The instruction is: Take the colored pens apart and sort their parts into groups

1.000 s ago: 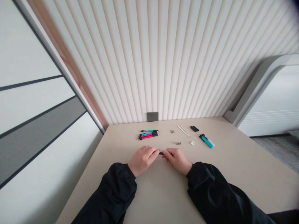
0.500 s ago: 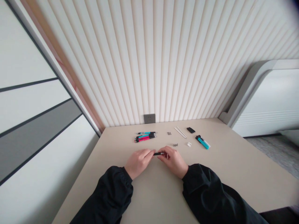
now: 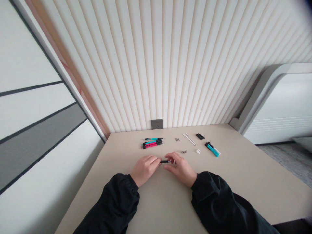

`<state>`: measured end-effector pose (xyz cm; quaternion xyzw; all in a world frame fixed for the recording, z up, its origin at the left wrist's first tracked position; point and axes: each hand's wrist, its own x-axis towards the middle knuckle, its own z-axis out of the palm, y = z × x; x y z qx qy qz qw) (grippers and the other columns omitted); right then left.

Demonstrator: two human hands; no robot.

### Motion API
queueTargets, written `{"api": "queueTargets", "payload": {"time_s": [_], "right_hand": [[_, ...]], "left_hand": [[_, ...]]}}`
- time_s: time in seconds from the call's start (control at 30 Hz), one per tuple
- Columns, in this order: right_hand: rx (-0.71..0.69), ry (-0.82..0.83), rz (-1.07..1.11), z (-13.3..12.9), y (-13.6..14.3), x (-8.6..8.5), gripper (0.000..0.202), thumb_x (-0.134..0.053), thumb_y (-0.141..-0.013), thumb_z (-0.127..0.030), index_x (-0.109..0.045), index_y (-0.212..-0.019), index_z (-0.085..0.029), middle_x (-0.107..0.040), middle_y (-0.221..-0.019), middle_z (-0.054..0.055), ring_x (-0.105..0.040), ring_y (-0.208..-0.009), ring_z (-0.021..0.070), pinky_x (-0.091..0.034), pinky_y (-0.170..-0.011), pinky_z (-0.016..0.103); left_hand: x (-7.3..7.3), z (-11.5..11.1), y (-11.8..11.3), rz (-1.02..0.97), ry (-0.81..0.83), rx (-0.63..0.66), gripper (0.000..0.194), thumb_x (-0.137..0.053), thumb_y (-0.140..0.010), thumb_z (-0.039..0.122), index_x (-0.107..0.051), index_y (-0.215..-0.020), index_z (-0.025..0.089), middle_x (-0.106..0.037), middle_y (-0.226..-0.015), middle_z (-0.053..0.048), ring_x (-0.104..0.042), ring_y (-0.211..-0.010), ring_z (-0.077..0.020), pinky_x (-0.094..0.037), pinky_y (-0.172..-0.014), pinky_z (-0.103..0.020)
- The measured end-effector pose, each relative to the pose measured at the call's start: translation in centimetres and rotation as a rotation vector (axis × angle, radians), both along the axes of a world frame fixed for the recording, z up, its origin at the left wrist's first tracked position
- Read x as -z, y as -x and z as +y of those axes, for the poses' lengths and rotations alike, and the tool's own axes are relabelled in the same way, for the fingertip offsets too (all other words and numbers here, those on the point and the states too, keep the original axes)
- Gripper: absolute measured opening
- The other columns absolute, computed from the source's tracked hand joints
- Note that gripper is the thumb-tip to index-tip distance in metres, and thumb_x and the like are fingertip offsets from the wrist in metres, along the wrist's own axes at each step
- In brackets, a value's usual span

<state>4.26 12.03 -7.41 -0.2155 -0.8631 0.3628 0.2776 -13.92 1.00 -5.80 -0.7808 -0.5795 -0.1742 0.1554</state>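
Note:
A black pen [image 3: 165, 161] lies level between my hands, its silvery tip pointing right. My left hand [image 3: 146, 167] is closed on the pen's left part. At the tip is my right hand [image 3: 180, 167], its thumb and forefinger apart; whether a fingertip touches the tip I cannot make out. Several blue, pink and black pens [image 3: 152, 143] lie in a pile beyond my left hand. Small metal parts [image 3: 183, 151] and small white pieces [image 3: 198, 151] sit beyond my right hand.
Further back on the beige table [image 3: 156, 204] are more small metal parts [image 3: 177, 139], thin white sticks [image 3: 189, 138] and short black pieces [image 3: 200, 136]. Blue and white barrels [image 3: 213, 149] lie at the right. A dark socket [image 3: 157, 123] is on the ribbed wall behind.
My right thumb and forefinger have spread apart at the pen's tip. My left hand keeps its hold on the pen. The view has shifted very slightly.

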Motion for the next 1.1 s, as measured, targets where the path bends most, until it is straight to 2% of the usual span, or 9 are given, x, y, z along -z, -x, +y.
{"api": "queueTargets", "payload": {"time_s": [0.17, 0.27, 0.37, 0.53, 0.63, 0.73, 0.9, 1.03, 1.1], "right_hand": [[-0.021, -0.043, -0.035, 0.16, -0.07, -0.03, 0.024, -0.049, -0.092, -0.03, -0.062, -0.075, -0.019, -0.06, -0.071, 0.002, -0.055, -0.07, 0.0158, -0.042, -0.068, 0.028], [0.013, -0.044, 0.015, 0.03, -0.03, -0.18, 0.008, -0.062, -0.084, -0.027, -0.06, -0.082, -0.02, -0.06, -0.078, 0.002, -0.055, -0.076, 0.0167, -0.043, -0.07, 0.028], [0.008, -0.052, 0.051, -0.11, -0.04, -0.37, 0.013, -0.059, -0.086, -0.028, -0.061, -0.096, -0.02, -0.061, -0.086, 0.004, -0.055, -0.082, 0.0174, -0.044, -0.075, 0.029], [-0.037, -0.058, -0.013, 0.11, -0.1, -0.21, 0.024, -0.049, -0.092, -0.028, -0.061, -0.073, -0.019, -0.059, -0.074, 0.003, -0.055, -0.075, 0.0165, -0.043, -0.072, 0.029], [0.04, -0.03, 0.001, 0.16, -0.18, -0.03, 0.008, -0.063, -0.082, -0.026, -0.061, -0.087, -0.02, -0.06, -0.082, 0.002, -0.055, -0.078, 0.017, -0.044, -0.071, 0.029], [0.023, -0.016, 0.013, 0.0, -0.23, -0.14, 0.022, -0.061, -0.083, -0.027, -0.058, -0.104, -0.021, -0.062, -0.089, 0.004, -0.056, -0.082, 0.0174, -0.044, -0.074, 0.029], [-0.064, -0.051, -0.026, -0.13, -0.18, -0.44, 0.018, -0.048, -0.092, -0.026, -0.062, -0.083, -0.021, -0.061, -0.077, 0.003, -0.056, -0.077, 0.0173, -0.044, -0.074, 0.03], [-0.019, -0.045, 0.03, 0.0, -0.11, -0.23, 0.029, -0.06, -0.084, -0.024, -0.056, -0.113, -0.022, -0.062, -0.094, 0.005, -0.056, -0.09, 0.0192, -0.044, -0.083, 0.033], [-0.057, -0.047, -0.007, 0.08, -0.05, 0.02, 0.018, -0.052, -0.09, -0.026, -0.061, -0.104, -0.021, -0.063, -0.087, 0.004, -0.056, -0.084, 0.0184, -0.044, -0.08, 0.033]], "left_hand": [[-0.09, -0.05, -0.15, 0.026, 0.003, 0.022, 0.018, -0.046, -0.095, 0.023, -0.061, -0.101, 0.016, -0.063, -0.078, -0.004, -0.06, -0.075, -0.0174, -0.049, -0.068, -0.03], [-0.1, -0.06, -0.15, 0.02, 0.005, 0.022, 0.019, -0.045, -0.095, 0.024, -0.061, -0.101, 0.016, -0.062, -0.077, -0.004, -0.06, -0.073, -0.0173, -0.049, -0.066, -0.03], [-0.08, -0.06, -0.1, 0.001, 0.002, 0.01, 0.019, -0.045, -0.095, 0.023, -0.062, -0.099, 0.016, -0.062, -0.077, -0.005, -0.06, -0.075, -0.0172, -0.049, -0.067, -0.029], [0.07, -0.06, -0.11, -0.009, 0.013, 0.003, 0.018, -0.046, -0.095, 0.023, -0.062, -0.099, 0.016, -0.063, -0.078, -0.005, -0.061, -0.075, -0.0171, -0.05, -0.069, -0.03], [0.25, -0.03, -0.07, -0.027, -0.001, -0.008, 0.02, -0.044, -0.095, 0.024, -0.063, -0.1, 0.016, -0.063, -0.077, -0.005, -0.061, -0.074, -0.0166, -0.05, -0.068, -0.029], [0.33, -0.02, -0.04, -0.055, -0.014, -0.017, 0.021, -0.043, -0.096, 0.023, -0.063, -0.1, 0.016, -0.064, -0.078, -0.005, -0.062, -0.074, -0.0158, -0.051, -0.068, -0.028], [0.22, -0.05, -0.1, -0.03, 0.028, 0.004, 0.019, -0.045, -0.095, 0.024, -0.062, -0.1, 0.016, -0.063, -0.079, -0.005, -0.062, -0.075, -0.0165, -0.05, -0.07, -0.029], [0.23, -0.03, -0.1, -0.042, 0.02, -0.001, 0.018, -0.046, -0.095, 0.023, -0.062, -0.099, 0.016, -0.063, -0.078, -0.005, -0.062, -0.076, -0.0169, -0.05, -0.069, -0.029], [0.24, -0.03, -0.09, -0.046, 0.017, 0.006, 0.018, -0.046, -0.095, 0.022, -0.062, -0.099, 0.016, -0.063, -0.079, -0.005, -0.062, -0.076, -0.0167, -0.05, -0.07, -0.029]]}}
